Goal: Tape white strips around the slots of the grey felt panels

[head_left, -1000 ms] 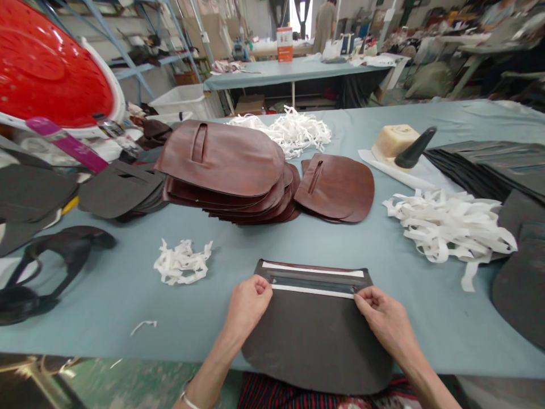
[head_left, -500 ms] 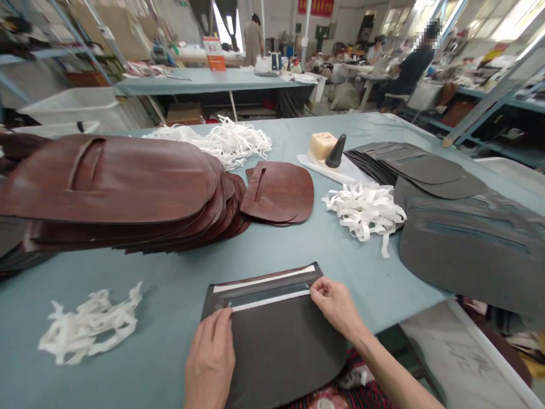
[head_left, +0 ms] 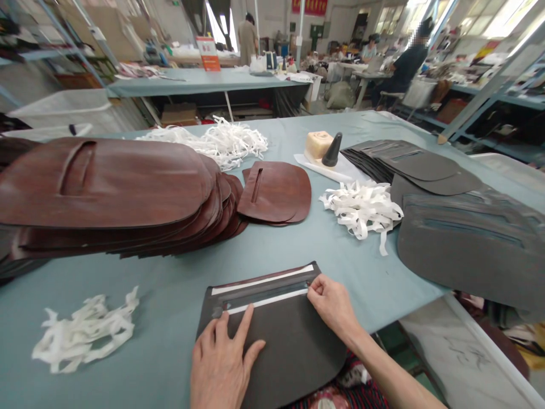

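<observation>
A dark grey leather panel [head_left: 293, 346], rounded at its near end, lies at the table's front edge. Two white strips run along its far part, one on each side of a slot. My left hand [head_left: 223, 358] rests on the panel with fingers spread, its fingertips at the left end of the nearer white strip [head_left: 272, 299]. At that strip's right end my right hand [head_left: 334, 307] is closed, thumb and forefinger pinched on the strip's end beside the slot. The farther white strip [head_left: 264, 279] lies flat near the panel's folded far edge.
Brown leather panels [head_left: 128, 182] are stacked at left, with a smaller brown pile [head_left: 281, 193] beside them. Grey panels [head_left: 464, 227] lie at right. White strip heaps [head_left: 361, 207] [head_left: 87, 332] sit on the table. A yellowish block [head_left: 318, 145] stands by a black cone [head_left: 332, 150].
My left hand has opened out, its fingers now spread flat on the panel and the strip's left end. The right hand keeps its pinch. The view has shifted slightly.
</observation>
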`<control>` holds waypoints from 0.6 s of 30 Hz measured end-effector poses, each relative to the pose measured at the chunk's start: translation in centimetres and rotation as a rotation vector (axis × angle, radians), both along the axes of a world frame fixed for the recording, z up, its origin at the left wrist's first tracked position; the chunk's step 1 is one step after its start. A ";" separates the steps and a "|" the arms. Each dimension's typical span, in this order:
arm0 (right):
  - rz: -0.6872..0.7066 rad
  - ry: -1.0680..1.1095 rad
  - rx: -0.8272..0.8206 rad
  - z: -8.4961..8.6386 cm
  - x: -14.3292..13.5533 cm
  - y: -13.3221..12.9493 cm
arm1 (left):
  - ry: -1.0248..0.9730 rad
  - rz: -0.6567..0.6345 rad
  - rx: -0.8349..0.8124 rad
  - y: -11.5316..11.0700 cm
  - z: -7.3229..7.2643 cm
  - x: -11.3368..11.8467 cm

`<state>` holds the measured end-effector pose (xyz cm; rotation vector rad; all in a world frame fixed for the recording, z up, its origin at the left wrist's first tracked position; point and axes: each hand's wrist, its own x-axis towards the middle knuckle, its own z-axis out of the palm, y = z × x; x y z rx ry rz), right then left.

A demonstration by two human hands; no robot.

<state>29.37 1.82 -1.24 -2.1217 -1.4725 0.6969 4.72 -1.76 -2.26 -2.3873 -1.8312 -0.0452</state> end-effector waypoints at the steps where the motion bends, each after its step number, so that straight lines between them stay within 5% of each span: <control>1: 0.000 -0.013 -0.008 0.0 0.0 0.0 | -0.005 -0.005 0.003 0.1 -0.1 0.2; 7: 0.086 -0.277 0.030 -0.2 -0.8 -0.4 | -0.015 -0.100 -0.004 0.5 0.9 3.4; 11: 0.525 -0.450 0.339 -0.3 -1.8 -1.3 | 0.051 -0.061 -0.048 0.8 2.1 4.8; 14: 0.728 -0.479 0.405 -0.6 -2.3 -2.1 | 0.014 -0.069 -0.029 0.7 1.4 4.1; 18: 0.714 -0.554 0.465 -1.5 -2.7 -2.4 | -0.140 -0.109 0.077 0.6 -0.6 2.4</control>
